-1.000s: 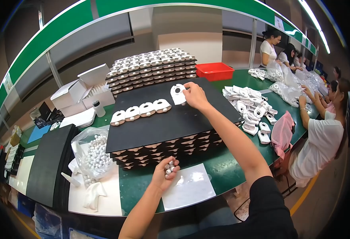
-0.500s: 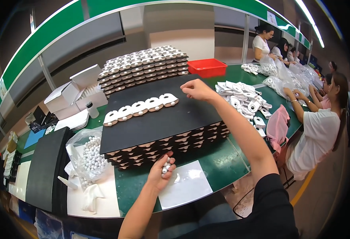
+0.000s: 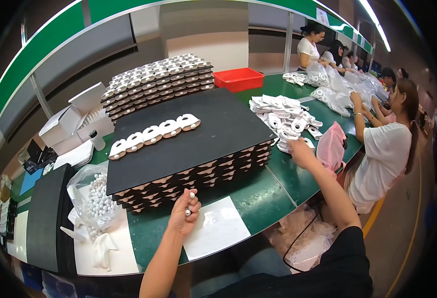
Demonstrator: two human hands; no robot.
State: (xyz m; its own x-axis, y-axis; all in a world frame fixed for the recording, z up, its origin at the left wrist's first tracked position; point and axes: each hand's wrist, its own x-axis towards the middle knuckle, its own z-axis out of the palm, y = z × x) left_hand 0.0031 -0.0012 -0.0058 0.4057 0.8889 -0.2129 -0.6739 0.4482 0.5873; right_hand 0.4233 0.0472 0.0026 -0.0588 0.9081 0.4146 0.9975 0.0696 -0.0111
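Several small white balls (image 3: 188, 212) sit in my left hand (image 3: 181, 216), whose fingers curl around them just in front of the stacked black boards. My right hand (image 3: 304, 155) is over the near edge of a heap of flat white plastic pieces with round holes (image 3: 283, 116). Its fingertips are partly lost among the pieces, so a grip cannot be made out. On the top black board (image 3: 193, 144) lies a slanting row of several white pieces (image 3: 152, 134), each with a ball at its front edge.
At left, a clear plastic bag (image 3: 98, 198) holds many white balls, beside a white nozzle-tipped tube (image 3: 73, 233). Behind stand filled boards (image 3: 158, 82), a red bin (image 3: 239, 79) and a small bottle (image 3: 97, 140). A white sheet (image 3: 216, 228) lies nearest me. Co-workers sit at right, near a pink bag (image 3: 331, 145).
My right hand has gone from above the top board rightward and nearer to the heap of white pieces. My left hand still holds balls, its fingers curled tighter. The whole view has shifted slightly.
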